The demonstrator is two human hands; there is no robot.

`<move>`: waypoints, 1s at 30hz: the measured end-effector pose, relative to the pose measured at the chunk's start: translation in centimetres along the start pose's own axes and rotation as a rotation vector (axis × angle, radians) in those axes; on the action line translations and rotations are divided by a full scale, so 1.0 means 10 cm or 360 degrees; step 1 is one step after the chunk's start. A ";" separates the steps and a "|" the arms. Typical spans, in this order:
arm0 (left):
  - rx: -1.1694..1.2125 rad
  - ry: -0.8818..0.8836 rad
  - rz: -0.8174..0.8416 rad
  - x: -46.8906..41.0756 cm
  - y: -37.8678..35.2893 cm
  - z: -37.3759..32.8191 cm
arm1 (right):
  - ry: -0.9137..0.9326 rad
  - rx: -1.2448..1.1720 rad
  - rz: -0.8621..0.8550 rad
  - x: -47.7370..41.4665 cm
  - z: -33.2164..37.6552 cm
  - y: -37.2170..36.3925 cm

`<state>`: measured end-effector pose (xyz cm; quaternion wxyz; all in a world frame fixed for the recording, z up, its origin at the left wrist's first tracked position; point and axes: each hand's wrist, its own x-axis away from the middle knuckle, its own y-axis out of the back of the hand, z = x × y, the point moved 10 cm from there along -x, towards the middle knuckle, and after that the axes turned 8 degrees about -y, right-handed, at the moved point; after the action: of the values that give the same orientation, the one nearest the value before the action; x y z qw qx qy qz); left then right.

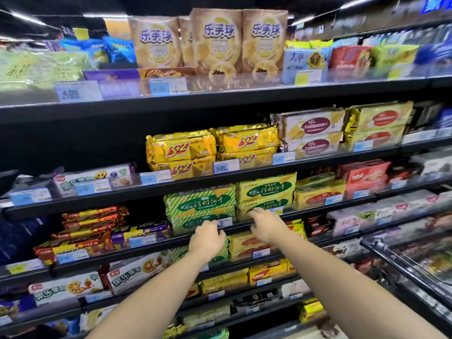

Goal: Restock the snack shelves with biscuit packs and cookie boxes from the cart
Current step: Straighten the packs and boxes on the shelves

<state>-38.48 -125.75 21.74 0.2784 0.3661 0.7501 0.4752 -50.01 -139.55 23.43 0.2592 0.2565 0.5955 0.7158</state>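
Note:
Green-striped biscuit packs (200,204) lie stacked on the middle shelf, with a second green and yellow stack (266,192) to their right. My left hand (206,237) hovers just below the front of the left stack, fingers curled and apart, holding nothing. My right hand (265,225) reaches at the shelf edge (146,245) under the right stack, fingers spread, also holding nothing. Both forearms stretch up from the bottom of the view. The cart is not in view.
Gold 3+2 packs (181,148) sit one shelf higher, tall tan cookie boxes (215,40) on the top shelf. Red-brown packs (93,221) lie left of the green ones, red wafer boxes (362,177) to the right. A dark gap (73,148) opens left of the gold packs. A chest display (415,260) stands at right.

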 end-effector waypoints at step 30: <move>-0.0574 -0.0439 -0.0205 -1.04 -0.60 -3.31 | -0.0012 -0.0056 -0.0081 -0.22 -3.47 1.08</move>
<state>-59.52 -152.70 29.97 0.4688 0.3233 0.6298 0.5282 -72.57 -167.64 28.38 0.2842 0.2394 0.5882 0.7183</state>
